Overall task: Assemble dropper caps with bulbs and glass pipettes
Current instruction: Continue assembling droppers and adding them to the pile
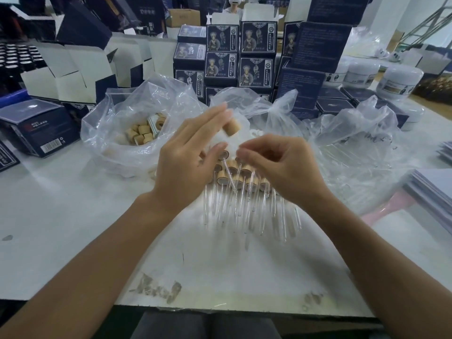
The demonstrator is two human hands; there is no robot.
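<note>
— How are your hands placed now?

— My left hand is raised over the white worktop, with the back toward me. The fingers are nearly straight and point up and to the right. At the fingertips I pinch a small round wooden dropper cap, which is tilted; the picture is blurred there, so I cannot tell which fingers touch it.

— And the right one?

— My right hand is just beside the left, a little lower. Its fingers are curled and the thumb meets the forefinger, as a closed grip. If a thin glass pipette is between them, I cannot tell, because of the blur.

— Where are the other parts?

— Under both hands lies a heap of finished droppers with wooden caps and clear glass pipettes, the glass ends toward me. To the left, a clear plastic bag of loose wooden caps is open. To the right, a clear plastic bag with glass pipettes lies on the worktop. Behind stand dark blue printed cartons.
</note>
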